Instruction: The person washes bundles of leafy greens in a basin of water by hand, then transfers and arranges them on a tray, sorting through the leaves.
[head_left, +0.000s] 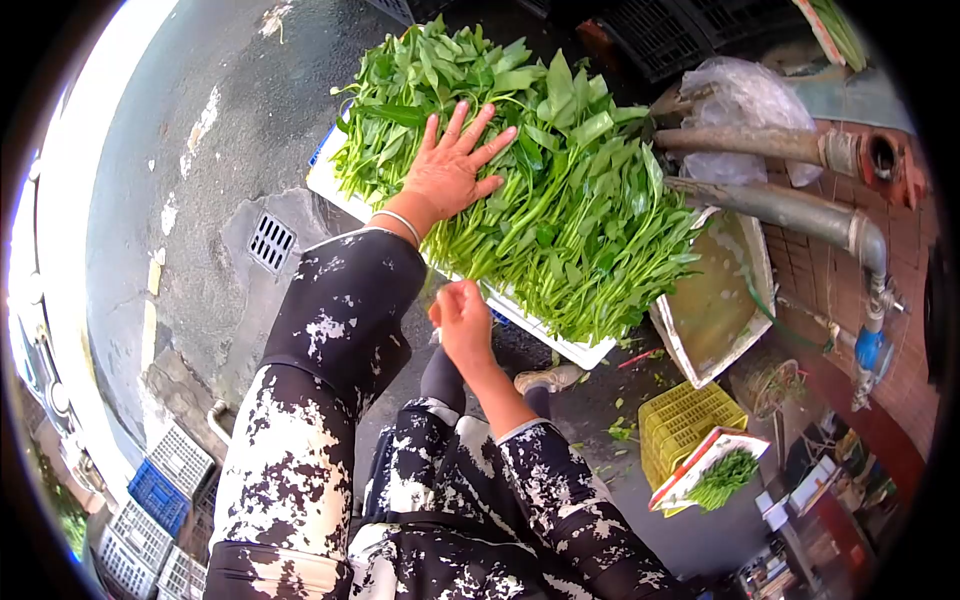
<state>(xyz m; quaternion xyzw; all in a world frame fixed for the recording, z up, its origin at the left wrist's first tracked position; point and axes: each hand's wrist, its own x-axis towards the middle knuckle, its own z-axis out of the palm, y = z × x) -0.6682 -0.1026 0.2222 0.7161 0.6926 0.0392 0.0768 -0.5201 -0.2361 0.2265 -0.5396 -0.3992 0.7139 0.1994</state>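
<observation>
A big heap of leafy water spinach [560,210] lies on a white tray [570,345], its long stems pointing toward me. My left hand [455,170] rests flat on top of the leaves, fingers spread, a pale bangle on its wrist. My right hand [463,320] is closed with its fingers curled, just off the tray's near edge and apart from the greens. Whatever it may hold is hidden by the fingers. The tray's near rim shows below the stems, and most of the rest is covered by leaves.
Metal pipes [750,143] jut in at the right above a white tub of murky water [710,300]. A yellow crate [690,425] bears a box of greens [728,478]. A floor drain [271,242] lies left; white and blue crates [160,495] stand lower left.
</observation>
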